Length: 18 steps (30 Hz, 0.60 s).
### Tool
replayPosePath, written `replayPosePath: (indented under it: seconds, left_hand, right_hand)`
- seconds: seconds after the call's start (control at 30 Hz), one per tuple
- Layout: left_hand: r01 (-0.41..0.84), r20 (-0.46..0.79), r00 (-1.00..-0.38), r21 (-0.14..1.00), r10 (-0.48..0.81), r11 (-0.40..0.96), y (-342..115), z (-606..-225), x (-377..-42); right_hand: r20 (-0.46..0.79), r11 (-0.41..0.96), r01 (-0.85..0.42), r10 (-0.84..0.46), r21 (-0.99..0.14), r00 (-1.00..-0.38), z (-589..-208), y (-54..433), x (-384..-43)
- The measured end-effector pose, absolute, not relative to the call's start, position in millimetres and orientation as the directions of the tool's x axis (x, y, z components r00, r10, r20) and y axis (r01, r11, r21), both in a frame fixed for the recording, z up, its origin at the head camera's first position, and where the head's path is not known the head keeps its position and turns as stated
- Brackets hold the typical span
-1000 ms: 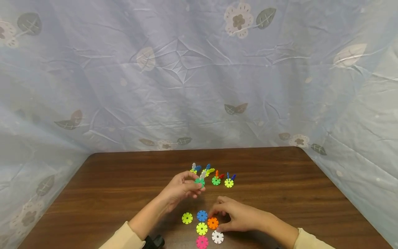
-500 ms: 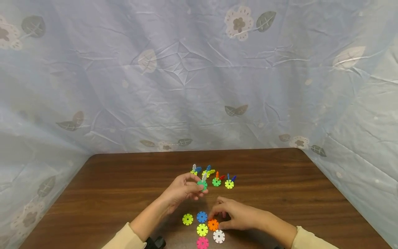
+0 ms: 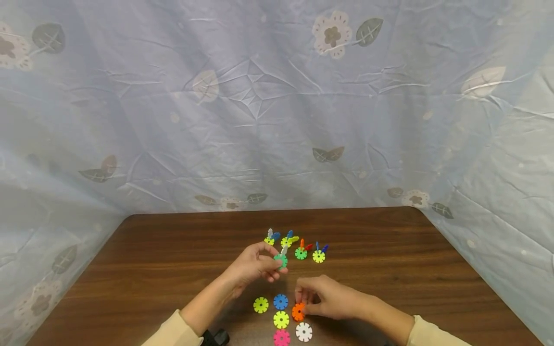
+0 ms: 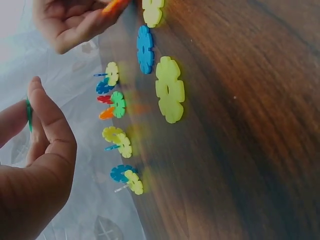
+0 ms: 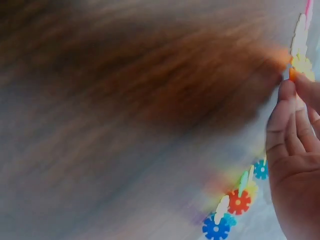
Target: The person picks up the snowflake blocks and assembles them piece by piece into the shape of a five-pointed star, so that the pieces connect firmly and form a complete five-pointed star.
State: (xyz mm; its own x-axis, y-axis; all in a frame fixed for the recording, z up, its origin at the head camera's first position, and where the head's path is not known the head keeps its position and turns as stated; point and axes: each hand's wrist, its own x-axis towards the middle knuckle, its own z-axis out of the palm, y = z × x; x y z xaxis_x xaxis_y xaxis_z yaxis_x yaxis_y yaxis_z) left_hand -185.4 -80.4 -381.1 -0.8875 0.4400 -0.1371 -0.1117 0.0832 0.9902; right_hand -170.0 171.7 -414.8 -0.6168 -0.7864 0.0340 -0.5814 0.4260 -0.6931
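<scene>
Above the table my left hand [image 3: 255, 263] pinches a green notched plastic disc [image 3: 280, 261] between thumb and fingers. A white disc [image 3: 284, 250] stands slotted into its upper edge. In the left wrist view the green disc [image 4: 29, 115] appears edge-on at the fingertips. Lower and to the right, my right hand [image 3: 331, 297] pinches an orange notched disc [image 3: 297, 312] by its right side, tilted up. Only a small bit of this orange disc [image 5: 292, 74] shows in the right wrist view. Loose blue [image 3: 281, 302] and white [image 3: 304, 332] discs lie nearest that hand.
Yellow-green [image 3: 260, 304], yellow [image 3: 281, 319] and pink [image 3: 282, 337] discs lie flat nearby. Behind the hands stand several joined pieces, among them a green one with orange and red discs [image 3: 301, 253] and a yellow one with blue discs [image 3: 319, 256]. A patterned curtain [image 3: 277, 120] surrounds the wooden table [image 3: 173, 250].
My right fingers have closed on the orange disc and tipped it up from lying flat. My left hand still holds the green disc and has come slightly lower in view.
</scene>
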Motion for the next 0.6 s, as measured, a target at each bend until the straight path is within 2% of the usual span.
replayPosePath:
  seconds: [0.1, 0.27, 0.4, 0.6]
  left_hand:
    - [-0.098, -0.135, -0.88, 0.99, 0.455, 0.103, -80.6, -382.8, -185.6]
    - [-0.08, -0.131, -0.87, 0.989, 0.476, 0.125, -78.6, -384.0, -185.6]
    - [-0.081, -0.129, -0.863, 0.99, 0.488, 0.118, -77.0, -383.6, -185.1]
    - [-0.089, -0.122, -0.857, 0.992, 0.5, 0.089, -76.4, -381.1, -183.4]
  right_hand:
    - [0.143, 0.398, -0.588, -0.732, -0.704, -0.666, -412.0, 174.2, -172.3]
    - [0.355, 0.395, -0.622, -0.566, -0.676, -0.744, -402.5, 176.8, -175.9]
    - [0.457, 0.394, -0.644, -0.472, -0.656, -0.754, -395.8, 175.4, -176.8]
    - [0.491, 0.376, -0.654, -0.446, -0.656, -0.748, -391.3, 171.6, -176.9]
